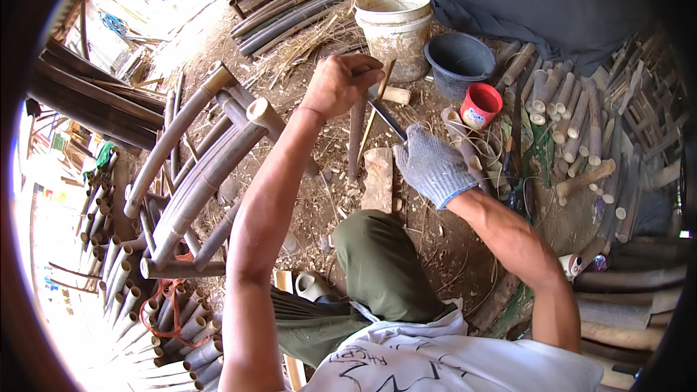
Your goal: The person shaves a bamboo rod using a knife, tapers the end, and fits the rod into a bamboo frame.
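Observation:
My left hand (340,86) is closed, its fingertips pinching a thin bamboo strip (387,74) that slants downward. In a grey knit glove, my right hand (433,165) grips a knife, its handle hidden in the fist. The dark knife blade (390,120) points up and left, its tip meeting or crossing the strip; exact contact cannot be told. Beside the strip stands a narrow upright wooden stake (356,138). A flat, pale wood block (377,178) is just left of the glove. Behind the blade lies a short cut bamboo piece (396,94).
A bamboo frame (203,174) stands left of my left forearm. Ahead are a white bucket (396,33), a black tub (459,65) and a red cup (481,107). Stacked bamboo poles (581,112) line the right side. Shavings litter the dirt floor (290,120).

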Tool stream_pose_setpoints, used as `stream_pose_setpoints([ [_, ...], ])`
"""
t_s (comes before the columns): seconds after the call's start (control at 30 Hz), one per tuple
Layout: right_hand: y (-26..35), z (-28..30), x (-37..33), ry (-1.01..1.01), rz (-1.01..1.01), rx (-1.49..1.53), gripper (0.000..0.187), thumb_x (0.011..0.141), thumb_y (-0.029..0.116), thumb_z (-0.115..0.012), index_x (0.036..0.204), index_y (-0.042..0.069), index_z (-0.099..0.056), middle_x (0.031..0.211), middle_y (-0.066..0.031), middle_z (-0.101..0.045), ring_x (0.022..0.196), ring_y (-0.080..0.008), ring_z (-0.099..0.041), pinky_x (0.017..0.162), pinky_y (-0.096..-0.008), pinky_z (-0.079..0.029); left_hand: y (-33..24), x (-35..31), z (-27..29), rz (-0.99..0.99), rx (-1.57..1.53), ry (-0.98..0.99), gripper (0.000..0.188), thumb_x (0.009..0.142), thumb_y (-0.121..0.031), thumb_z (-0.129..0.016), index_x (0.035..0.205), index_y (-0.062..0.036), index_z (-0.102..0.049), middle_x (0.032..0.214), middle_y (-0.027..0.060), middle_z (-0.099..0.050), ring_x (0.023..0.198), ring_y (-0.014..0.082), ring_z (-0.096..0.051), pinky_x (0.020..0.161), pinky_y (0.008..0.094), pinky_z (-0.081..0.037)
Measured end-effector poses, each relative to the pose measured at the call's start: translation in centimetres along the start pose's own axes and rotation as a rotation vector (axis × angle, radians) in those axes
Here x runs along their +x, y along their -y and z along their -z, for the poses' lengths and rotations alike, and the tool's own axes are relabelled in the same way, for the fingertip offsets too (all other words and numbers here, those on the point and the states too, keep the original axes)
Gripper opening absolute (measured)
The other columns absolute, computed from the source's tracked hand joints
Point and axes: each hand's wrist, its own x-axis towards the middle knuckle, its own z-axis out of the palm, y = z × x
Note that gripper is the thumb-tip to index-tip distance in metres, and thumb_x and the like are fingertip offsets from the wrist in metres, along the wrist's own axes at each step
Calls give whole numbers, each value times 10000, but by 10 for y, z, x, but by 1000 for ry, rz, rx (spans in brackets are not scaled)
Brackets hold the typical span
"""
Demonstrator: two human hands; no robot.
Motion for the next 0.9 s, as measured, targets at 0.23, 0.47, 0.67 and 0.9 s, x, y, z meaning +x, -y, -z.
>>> stream_pose_setpoints([
  [0.23, -31, -67, -26, 356, -128, 626, 442, 955, 420, -565, 934, -15, -641, 731, -248, -644, 692, -393, -664, 625, -478, -503, -18, -21, 40, -95, -401, -298, 223, 936, -261, -717, 1052, -71, -719, 915, 52, -750, 815, 116, -689, 759, 269, -560],
  [0.47, -66, -131, -47, 294, -153, 388, 471, 929, 427, -558, 953, -41, -598, 851, -307, -658, 851, -464, -655, 747, -519, -517, -12, -37, 3, 8, -595, -500, 242, 856, -194, -799, 995, -40, -674, 807, 52, -721, 731, 127, -694, 711, 253, -548],
  [0.67, -55, -126, -43, 328, -264, 160, 411, 922, 366, -540, 980, -35, -610, 885, -324, -663, 869, -490, -659, 771, -554, -529, -14, -28, -7, 59, -620, -530, 220, 856, -188, -802, 945, -14, -702, 699, 7, -636, 606, 83, -576, 575, 234, -463],
  [0.9, -61, -143, -62, 125, -24, 687, 474, 928, 417, -564, 1053, -38, -614, 910, -294, -683, 884, -463, -675, 757, -527, -523, -13, -35, -8, 88, -569, -632, 315, 847, -275, -829, 950, 10, -743, 620, -14, -607, 538, 41, -519, 501, 195, -405],
])
